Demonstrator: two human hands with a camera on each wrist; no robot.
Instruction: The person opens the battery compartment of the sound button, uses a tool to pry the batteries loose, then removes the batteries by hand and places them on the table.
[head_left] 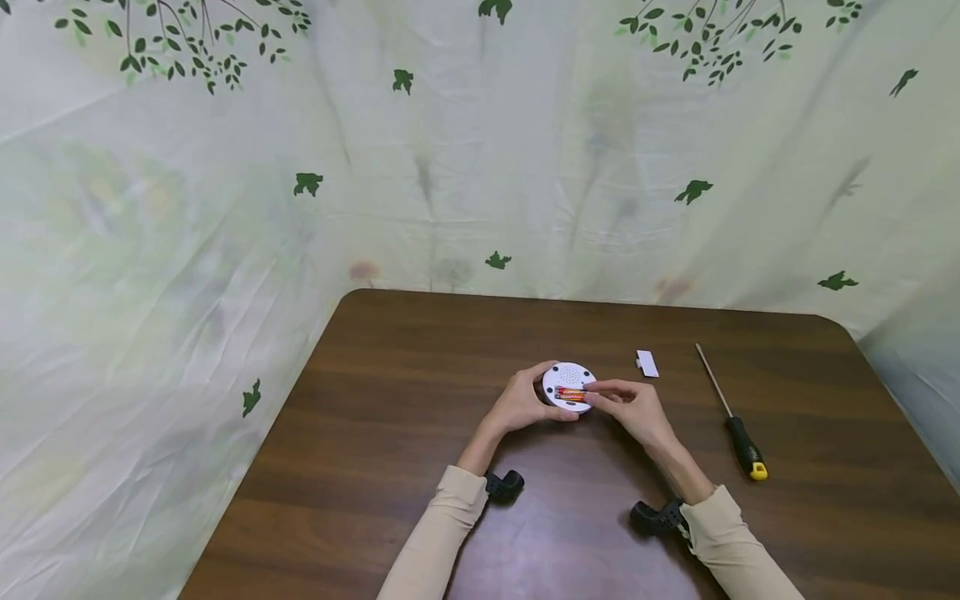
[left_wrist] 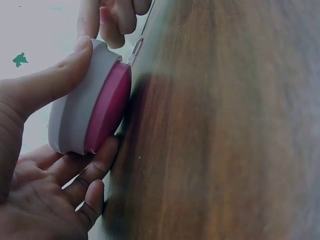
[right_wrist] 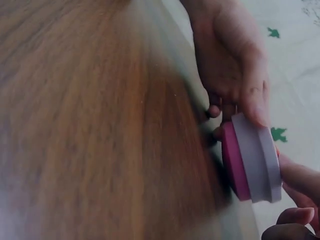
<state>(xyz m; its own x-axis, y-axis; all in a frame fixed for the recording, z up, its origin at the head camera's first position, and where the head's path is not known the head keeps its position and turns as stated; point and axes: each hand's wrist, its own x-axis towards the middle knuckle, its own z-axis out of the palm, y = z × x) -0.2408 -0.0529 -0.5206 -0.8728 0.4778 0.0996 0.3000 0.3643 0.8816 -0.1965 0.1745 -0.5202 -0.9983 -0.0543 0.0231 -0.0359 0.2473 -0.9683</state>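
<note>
My left hand (head_left: 521, 400) grips a round white device (head_left: 568, 375) by its rim, thumb near the lower edge and fingers round the far side. Its perforated face is turned up, with small dark feet and an open battery compartment holding red-and-orange batteries (head_left: 568, 394). From the side, the left wrist view shows a pink base (left_wrist: 111, 107) under the white body, held just above or against the table. At the right end of the batteries, the thumb and index finger of my right hand (head_left: 633, 408) pinch one; the fingertips partly cover it.
A small white battery cover (head_left: 647, 364) lies on the brown wooden table (head_left: 375, 467), beyond the right hand. Farther right is a screwdriver (head_left: 742, 442) with a black-and-yellow handle, its shaft pointing away. A leaf-patterned cloth (head_left: 450, 167) hangs behind the table.
</note>
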